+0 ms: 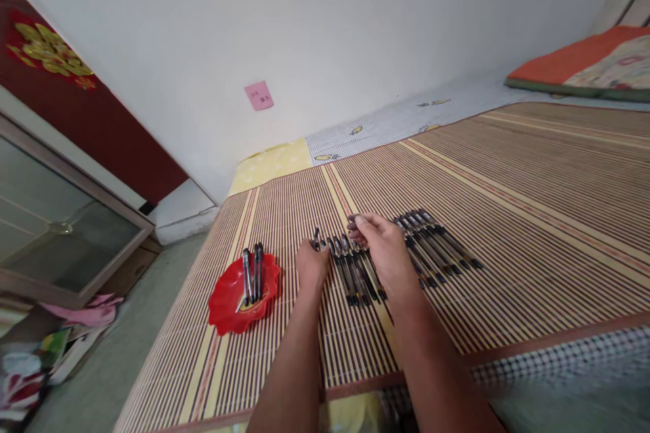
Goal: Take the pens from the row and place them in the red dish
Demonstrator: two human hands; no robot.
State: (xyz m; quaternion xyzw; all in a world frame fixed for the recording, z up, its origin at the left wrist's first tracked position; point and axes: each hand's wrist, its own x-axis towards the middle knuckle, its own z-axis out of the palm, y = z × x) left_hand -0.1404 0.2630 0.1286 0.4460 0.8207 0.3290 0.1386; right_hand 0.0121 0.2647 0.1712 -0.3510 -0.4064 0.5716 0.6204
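Observation:
Several black pens lie in a row on a striped bamboo mat. My left hand is at the left end of the row, fingers curled around a pen whose tip sticks up. My right hand rests over the middle of the row, its fingertips pinched on the cap end of a pen. To the left on the mat stands a red scalloped plate with three pens lying in it.
A white wall with a pink note stands behind the mat. An orange-edged cushion lies at the far right. Left of the bed are a glass-door cabinet and clutter on the floor.

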